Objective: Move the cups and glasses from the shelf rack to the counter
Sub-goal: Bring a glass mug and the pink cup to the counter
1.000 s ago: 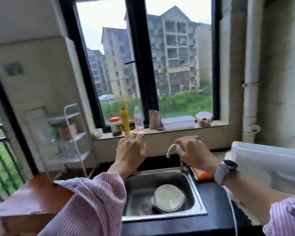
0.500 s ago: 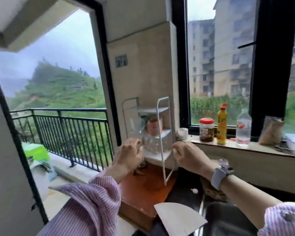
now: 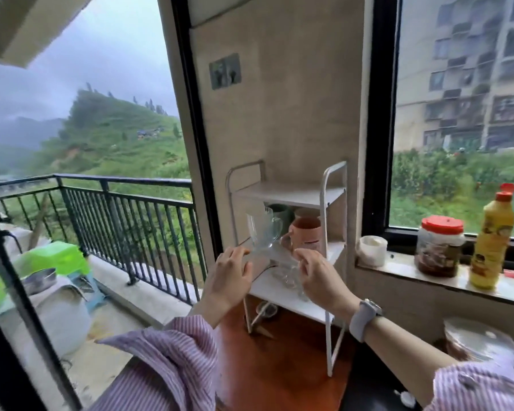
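1. Two hands in view, both raised in front of the white shelf rack (image 3: 327, 185); striped sleeves on both arms, pale watch (image 3: 364, 318) on the right wrist.
2. One rack, three tiers, standing on the reddish-brown counter (image 3: 282, 369) against the tiled wall; top tier bare.
3. Middle tier: one clear glass mug (image 3: 263, 229) with handle at the front, one pink cup (image 3: 306, 234) just right of it, one green cup (image 3: 279, 213) behind; a fourth brownish one behind the pink is partly hidden.
4. Lower tier: clear glassware (image 3: 288, 275) between the hands; blurred, count cannot be told.
5. Left hand (image 3: 230, 277): fingers spread and curled, apart, near the base of the clear glass mug; contact cannot be told.
6. Right hand (image 3: 321, 277): thumb and forefinger pinched near the clear glassware; whether they grip anything cannot be told.
7. Sill to the right: one red-lidded jar (image 3: 439, 247), one yellow bottle (image 3: 491, 238), one small white cup (image 3: 372, 250).
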Demonstrator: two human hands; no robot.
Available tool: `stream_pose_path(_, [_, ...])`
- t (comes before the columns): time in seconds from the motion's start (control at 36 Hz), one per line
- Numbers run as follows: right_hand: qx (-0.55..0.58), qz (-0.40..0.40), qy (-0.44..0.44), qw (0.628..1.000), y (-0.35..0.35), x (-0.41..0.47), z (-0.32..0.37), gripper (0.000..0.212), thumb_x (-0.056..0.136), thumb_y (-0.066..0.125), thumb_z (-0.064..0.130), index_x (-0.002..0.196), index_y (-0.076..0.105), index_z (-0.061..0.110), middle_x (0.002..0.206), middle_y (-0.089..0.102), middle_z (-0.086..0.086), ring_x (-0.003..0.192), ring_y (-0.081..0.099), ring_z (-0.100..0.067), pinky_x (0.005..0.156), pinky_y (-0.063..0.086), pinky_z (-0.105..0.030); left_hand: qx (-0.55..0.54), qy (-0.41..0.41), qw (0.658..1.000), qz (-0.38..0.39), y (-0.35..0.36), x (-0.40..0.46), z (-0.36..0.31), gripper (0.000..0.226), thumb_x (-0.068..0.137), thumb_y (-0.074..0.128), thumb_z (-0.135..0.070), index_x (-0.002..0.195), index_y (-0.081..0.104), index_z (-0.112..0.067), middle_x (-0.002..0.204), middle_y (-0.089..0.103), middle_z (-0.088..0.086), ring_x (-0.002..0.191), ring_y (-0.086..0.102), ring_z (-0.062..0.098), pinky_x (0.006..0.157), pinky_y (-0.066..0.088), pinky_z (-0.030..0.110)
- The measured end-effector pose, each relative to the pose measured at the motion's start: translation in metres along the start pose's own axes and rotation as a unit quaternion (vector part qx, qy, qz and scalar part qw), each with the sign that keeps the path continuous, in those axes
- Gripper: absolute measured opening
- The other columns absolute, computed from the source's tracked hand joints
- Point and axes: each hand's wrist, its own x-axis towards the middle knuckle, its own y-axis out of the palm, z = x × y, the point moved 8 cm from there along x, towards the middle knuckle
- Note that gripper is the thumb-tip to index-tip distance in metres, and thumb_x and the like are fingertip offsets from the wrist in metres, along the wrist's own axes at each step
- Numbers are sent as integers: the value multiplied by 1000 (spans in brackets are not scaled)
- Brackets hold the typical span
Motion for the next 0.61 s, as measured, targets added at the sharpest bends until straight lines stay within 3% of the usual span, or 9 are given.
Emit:
stream_pose_path(0.14, [29,-17,63,997,45,48,-27,41,91,43,6,132,43,0,136,50,-18,127,44,-29,108,33,-35,-35,7,999,23,36,40,47,31,89,48,-14,120,53,-10,122,57,14,113,53,30,96,44,46])
stream_pose_path(0.31, [189,-94,208,955,79,104,-67,20,91,43,5,102,58,13,103,61,-4,96,55,-21,70,42,-14,-94,44,994,42,72,93,83,33,89,49,-16,122,52,-11,127,56,10,119,51,27,99,42,38])
stream_pose_path(0.33, [210,-115,226,944,83,109,-74,19,91,44,5,100,59,12,102,62,-4,95,56,-21,72,43,-13,-103,57,992,44,77,101,86,33,89,48,-15,122,52,-12,127,56,9,118,52,27,98,43,38])
stream_pose_path(0.42, [203,-125,221,946,90,120,-76,29,87,43,-4,106,61,7,106,65,-3,101,56,-15,87,41,-17,-131,90,986,51,91,120,88,32,89,48,-12,121,53,-11,125,58,9,114,55,26,96,43,35])
stream_pose_path(0.5, [226,-120,207,944,96,126,-71,31,87,38,-10,105,58,5,95,60,4,90,53,-5,74,39,1,-169,97,979,67,109,132,86,32,91,47,-12,122,52,-12,124,59,7,114,55,21,94,41,26])
stream_pose_path(0.61, [277,-147,215,925,95,131,-75,22,89,41,-6,92,56,10,74,57,8,71,50,-3,62,40,-3,-225,85,967,83,129,138,83,33,91,44,-8,122,52,-13,125,59,7,111,56,20,93,44,28])
